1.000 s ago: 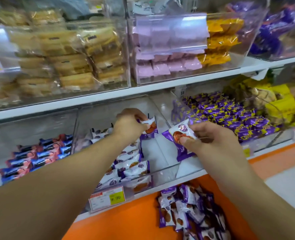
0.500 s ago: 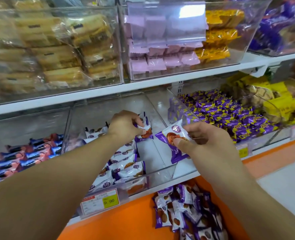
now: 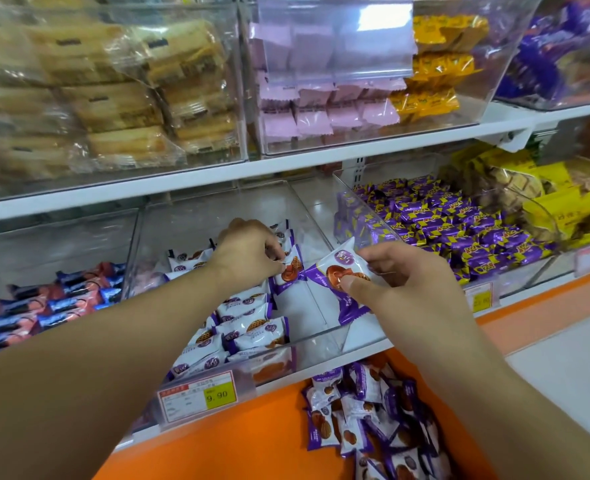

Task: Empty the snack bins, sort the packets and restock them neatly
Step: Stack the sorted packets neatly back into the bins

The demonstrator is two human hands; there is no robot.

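Both hands hold snack packets over the clear bin [image 3: 321,344] at mid-frame.

The left hand [image 3: 248,252] pinches a white-and-purple packet [image 3: 291,268] at the back of the packet row [image 3: 241,323]. The right hand [image 3: 404,282] clamps a second packet [image 3: 338,271], thumb on its front, fingers behind, just right of the first.

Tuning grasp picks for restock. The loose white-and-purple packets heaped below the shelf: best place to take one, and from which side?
Probably take a top packet of the heap by its flat crimped end seal, coming from above. The packets overlap at odd angles, so the sides are blocked; the puffy middle likely slips. The right hand pinches its packet near an edge.
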